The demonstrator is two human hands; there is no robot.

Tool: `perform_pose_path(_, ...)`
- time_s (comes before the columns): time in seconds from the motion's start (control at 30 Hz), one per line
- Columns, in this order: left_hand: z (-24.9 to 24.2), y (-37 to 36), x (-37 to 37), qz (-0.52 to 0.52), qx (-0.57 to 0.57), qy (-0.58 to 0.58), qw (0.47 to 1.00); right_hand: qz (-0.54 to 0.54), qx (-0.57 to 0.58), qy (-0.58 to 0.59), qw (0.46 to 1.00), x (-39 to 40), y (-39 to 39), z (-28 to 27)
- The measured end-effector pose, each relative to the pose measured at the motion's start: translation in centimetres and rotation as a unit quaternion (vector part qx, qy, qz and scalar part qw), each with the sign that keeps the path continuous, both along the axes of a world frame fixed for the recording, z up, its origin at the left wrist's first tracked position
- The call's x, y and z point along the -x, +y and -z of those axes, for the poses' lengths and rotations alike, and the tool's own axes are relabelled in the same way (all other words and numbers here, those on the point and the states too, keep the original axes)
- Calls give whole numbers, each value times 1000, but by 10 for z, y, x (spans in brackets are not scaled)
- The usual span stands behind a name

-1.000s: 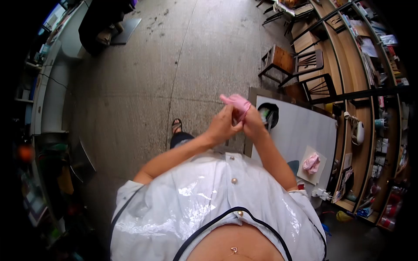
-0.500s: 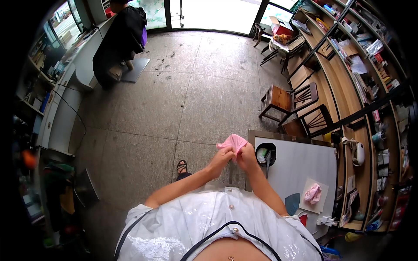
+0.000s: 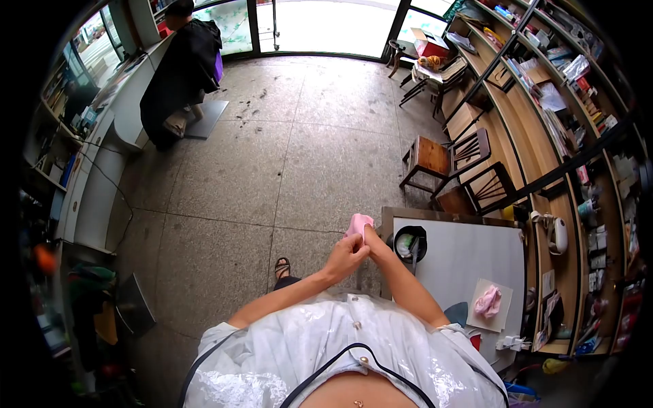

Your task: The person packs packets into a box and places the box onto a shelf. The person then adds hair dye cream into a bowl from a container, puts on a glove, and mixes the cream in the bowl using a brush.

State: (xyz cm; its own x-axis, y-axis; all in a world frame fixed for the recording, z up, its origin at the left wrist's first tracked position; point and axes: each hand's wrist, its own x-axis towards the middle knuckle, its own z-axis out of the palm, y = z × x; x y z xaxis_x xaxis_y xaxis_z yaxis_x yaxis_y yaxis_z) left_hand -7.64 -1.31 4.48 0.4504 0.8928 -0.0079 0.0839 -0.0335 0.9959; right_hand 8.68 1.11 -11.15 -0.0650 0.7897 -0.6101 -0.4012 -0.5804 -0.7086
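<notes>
A thin pink glove (image 3: 360, 222) is partly over my right hand (image 3: 368, 232), which has its fingers inside it and hidden. My left hand (image 3: 347, 254) is closed at the glove's near edge by my right wrist, pinching the pink material. Just right of my right wrist, on the table, stands a black bowl (image 3: 422, 236) with pale stuff and a grey-handled tool in it. A second crumpled pink glove (image 3: 488, 301) lies on a pale square sheet (image 3: 502, 319) farther right.
The grey-white table (image 3: 456, 262) is at my right. Beyond it are wooden chairs (image 3: 430, 156) and crowded shelves (image 3: 544, 143). A person in a black cape (image 3: 178, 81) sits at the counter (image 3: 102, 146) at far left. A cable (image 3: 115, 180) hangs beside the counter.
My right hand has slipped into the pink glove, which both hands held spread before. My left hand has shifted to its edge near the wrist. The view has tilted slightly.
</notes>
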Motion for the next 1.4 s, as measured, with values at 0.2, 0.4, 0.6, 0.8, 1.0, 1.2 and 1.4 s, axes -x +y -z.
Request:
perform_pose_path(0.2,6,4,-2,-17,8,-22,1000,-91,15,-117,989,29,18,-63)
perform_pose_path(0.4,-10,-8,-5,43,-42,49,997,-286,11,-246,926,62,33,-151)
perform_pose_path(0.6,-35,-2,-12,68,-125,75,987,-253,-294,82,918,63,43,-162)
perform_pose_path(0.8,-30,-3,2,62,32,-134,988,-130,-515,-755,384,47,70,-226)
perform_pose_path(1.0,-11,51,21,-39,392,-280,876,-153,-515,-784,312,55,27,-242)
perform_pose_path(1.2,20,82,3,-178,199,-303,915,-103,-425,-177,882,54,24,-172)
perform_pose_path(1.4,7,101,37,-296,177,-193,919,2,-276,226,934,40,-28,-221)
